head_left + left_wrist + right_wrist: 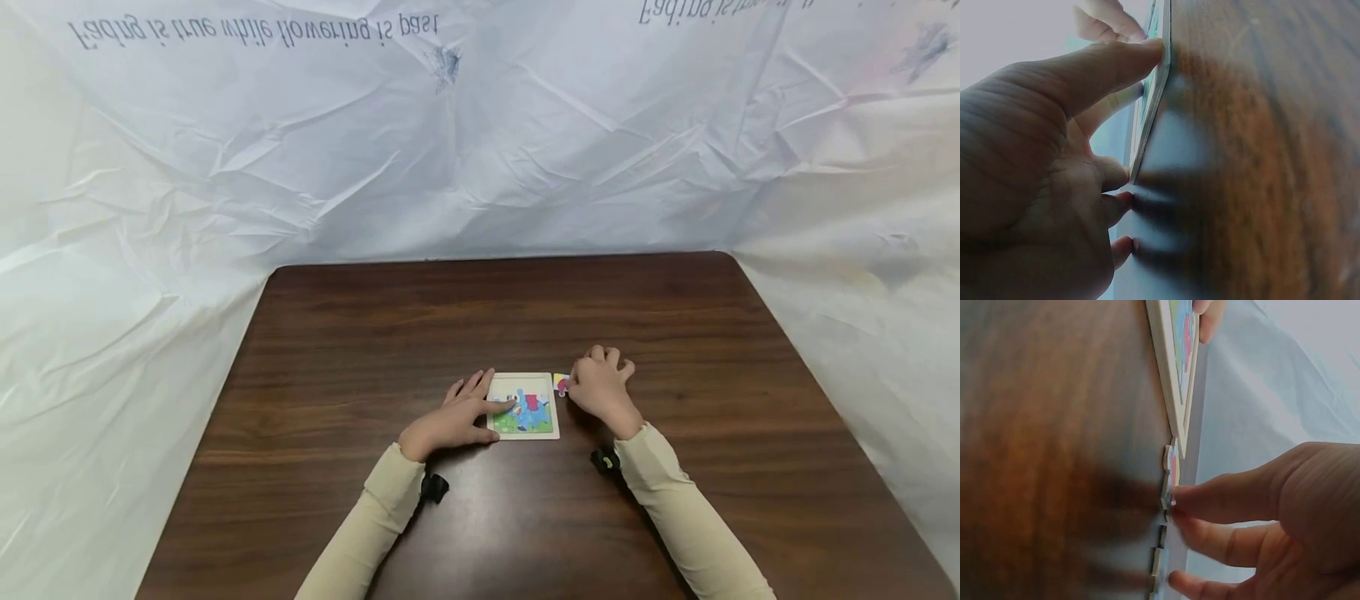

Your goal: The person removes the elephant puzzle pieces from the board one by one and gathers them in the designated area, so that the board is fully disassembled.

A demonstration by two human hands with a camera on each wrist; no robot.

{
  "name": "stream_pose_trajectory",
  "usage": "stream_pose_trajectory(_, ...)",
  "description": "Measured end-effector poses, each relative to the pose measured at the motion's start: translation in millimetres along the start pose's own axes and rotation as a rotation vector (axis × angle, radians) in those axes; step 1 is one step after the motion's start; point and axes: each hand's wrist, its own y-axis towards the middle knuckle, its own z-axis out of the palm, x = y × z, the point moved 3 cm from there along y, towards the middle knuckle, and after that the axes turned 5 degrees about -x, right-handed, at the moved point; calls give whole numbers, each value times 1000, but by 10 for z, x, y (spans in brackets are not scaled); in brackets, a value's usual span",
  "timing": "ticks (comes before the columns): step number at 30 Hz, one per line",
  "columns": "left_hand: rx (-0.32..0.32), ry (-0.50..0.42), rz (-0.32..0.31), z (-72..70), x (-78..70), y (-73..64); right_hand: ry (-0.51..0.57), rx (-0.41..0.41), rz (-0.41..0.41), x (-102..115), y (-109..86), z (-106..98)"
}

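A square jigsaw puzzle board [555, 425] with a pale frame lies on the table, its picture of a blue animal partly filled. My left hand [455, 419] rests over its left side with fingers spread. The left thumb [1141, 56] touches the frame, and the forefinger lies on the picture. Just right of the board, my right hand [602, 388] has its fingers bent over a small yellow and pink puzzle piece [559, 382]. In the right wrist view, thumb and forefinger meet at this puzzle piece [1175, 465], low by the tabletop.
More puzzle pieces [1157, 562] lie under my right hand, hidden in the head view. The dark wooden table [480, 308] has rounded far corners. White creased sheeting [450, 167] with printed words hangs behind and beside it. Black wrist cameras [435, 487] sit below both cuffs.
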Motion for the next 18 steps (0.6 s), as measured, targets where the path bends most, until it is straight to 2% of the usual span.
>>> stream_pose_trajectory(3,-9,23,8,7,21,11,68,-10,-71,6,14,-7)
stream_pose_trajectory(6,-15,50,10,-4,25,13,134,3,-188,36,14,-39)
stream_pose_trajectory(10,-7,60,17,-17,8,5,127,77,-304,83,-13,-44)
stream_pose_trajectory(13,-9,52,36,-11,-14,7,73,115,-344,114,-33,-20)
stream_pose_trajectory(18,27,56,102,61,-64,16,37,93,-362,132,-55,28)
